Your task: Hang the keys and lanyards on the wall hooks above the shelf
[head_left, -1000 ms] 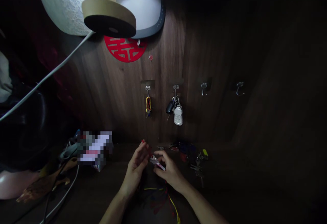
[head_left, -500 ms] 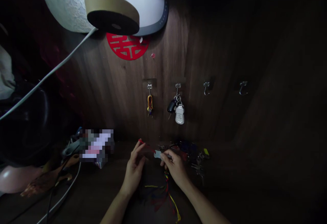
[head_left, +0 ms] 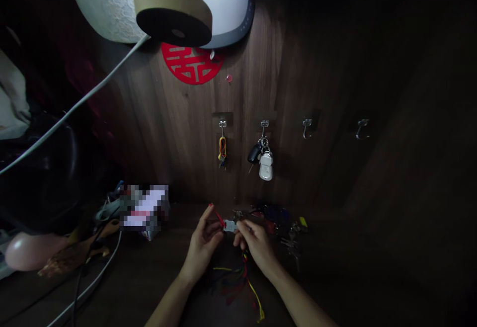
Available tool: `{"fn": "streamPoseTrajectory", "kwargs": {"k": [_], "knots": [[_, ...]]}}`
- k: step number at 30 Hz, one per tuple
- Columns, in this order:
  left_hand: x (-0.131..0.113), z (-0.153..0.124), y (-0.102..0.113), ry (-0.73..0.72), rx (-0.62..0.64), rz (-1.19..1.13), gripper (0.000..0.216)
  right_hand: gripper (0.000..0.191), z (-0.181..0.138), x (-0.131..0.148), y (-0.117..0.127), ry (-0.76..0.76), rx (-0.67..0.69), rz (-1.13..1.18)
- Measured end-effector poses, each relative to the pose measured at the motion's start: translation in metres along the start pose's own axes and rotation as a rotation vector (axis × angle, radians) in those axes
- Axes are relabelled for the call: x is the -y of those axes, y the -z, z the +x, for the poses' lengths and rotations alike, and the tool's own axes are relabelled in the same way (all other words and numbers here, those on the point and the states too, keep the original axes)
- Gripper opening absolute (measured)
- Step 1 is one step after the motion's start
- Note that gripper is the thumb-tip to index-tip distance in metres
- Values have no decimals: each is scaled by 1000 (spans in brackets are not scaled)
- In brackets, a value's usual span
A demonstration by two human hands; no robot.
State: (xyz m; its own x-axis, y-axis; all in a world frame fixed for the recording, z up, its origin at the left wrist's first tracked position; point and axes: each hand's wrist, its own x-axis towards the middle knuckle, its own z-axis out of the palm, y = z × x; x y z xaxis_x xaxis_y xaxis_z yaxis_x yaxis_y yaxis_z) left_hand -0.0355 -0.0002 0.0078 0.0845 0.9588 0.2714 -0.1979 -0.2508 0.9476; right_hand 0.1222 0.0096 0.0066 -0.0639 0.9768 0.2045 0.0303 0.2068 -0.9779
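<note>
Small silver key [head_left: 230, 226] on a thin red cord [head_left: 218, 216] is held above a dark wooden desk [head_left: 167, 287], a soft multicoloured tassel [head_left: 244, 280] trailing below. Left hand [head_left: 203, 245] pinches the cord; right hand [head_left: 257, 247] pinches the key. Light, limp; the stiff key seems the surest hold.

Head cam, fwd/down at hands [head_left: 257, 247]
</note>
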Motion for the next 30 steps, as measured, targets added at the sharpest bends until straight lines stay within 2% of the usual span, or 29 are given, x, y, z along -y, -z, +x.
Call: {"fn": "streamPoseTrajectory", "kwargs": {"k": [4,9,13,17,21,26,30], "knots": [[-4,-2,-3,52,79,-38,74,41,-2,0,-2,-8,50,-1],[-4,-2,-4,25,83,-52,67,42,-3,5,-3,-1,72,-10],[-4,-1,-2,7,51,-36,66,41,-5,9,-3,23,106,-39],[-1,4,0,-28,-18,-55,62,33,-6,9,-3,40,144,-32],[2,7,3,-23,-66,-62,60,31,-6,4,-6,110,80,-121],[1,8,3,-29,-75,-63,57,11,-9,2,-9,248,13,-322],[-4,6,1,-23,-75,-60,56,6,-11,3,-9,316,-13,-364]]}}
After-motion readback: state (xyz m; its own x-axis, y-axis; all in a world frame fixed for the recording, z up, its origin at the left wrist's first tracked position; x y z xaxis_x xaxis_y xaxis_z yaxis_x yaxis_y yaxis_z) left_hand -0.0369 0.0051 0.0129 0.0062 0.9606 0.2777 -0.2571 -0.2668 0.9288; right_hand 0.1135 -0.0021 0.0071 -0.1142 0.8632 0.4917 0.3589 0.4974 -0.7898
